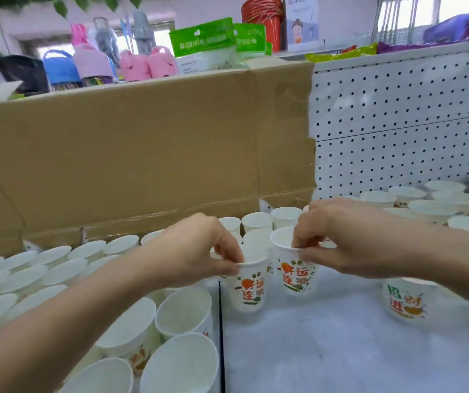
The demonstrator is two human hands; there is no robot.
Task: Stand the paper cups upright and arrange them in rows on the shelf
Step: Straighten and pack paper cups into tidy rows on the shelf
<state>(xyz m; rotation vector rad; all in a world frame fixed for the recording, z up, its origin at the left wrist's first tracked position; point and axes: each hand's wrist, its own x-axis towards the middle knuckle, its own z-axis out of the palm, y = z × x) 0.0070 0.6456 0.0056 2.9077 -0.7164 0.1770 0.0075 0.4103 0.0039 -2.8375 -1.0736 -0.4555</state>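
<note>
Dozens of white paper cups (57, 268) stand upright in packed rows on the left part of the shelf (327, 344), mouths up and white insides showing. A brown cardboard box (142, 154) rises behind them.

The left hand (199, 251) reaches over these rows and pinches the rim of the left cup (248, 290) between thumb and fingertips, fingers curled. That cup is upright, with orange and green print, at the left edge of the shelf's white surface. Whether its base touches down I cannot tell.

Just beside it is the right cup (292, 273), upright with the same print. The right hand (338, 236) pinches its rim, fingertips dipping inside the mouth.

Farther right, a green-lettered cup (406, 302) stands under the right forearm. More upright cups, the back rows (432, 205), line the white pegboard (397, 117).
</note>
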